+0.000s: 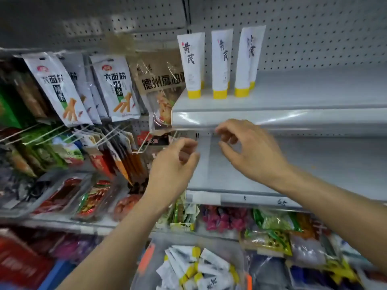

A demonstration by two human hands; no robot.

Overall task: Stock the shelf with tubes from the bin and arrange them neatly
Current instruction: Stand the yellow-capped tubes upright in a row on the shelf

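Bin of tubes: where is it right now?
Head view, bottom centre: the bin sits below the grey lower shelf and the snack packets, with white, yellow-capped tubes piled inside it.

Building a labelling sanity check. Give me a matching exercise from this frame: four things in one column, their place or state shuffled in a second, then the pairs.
1. standing tubes
2. loose tubes
3. snack packets
4. right hand

A. hanging, far left
B. heaped in the bin
C. upright on yellow caps, on the upper shelf
D. holding nothing, just below the upper shelf

Pairs: 1-C, 2-B, 3-A, 4-D
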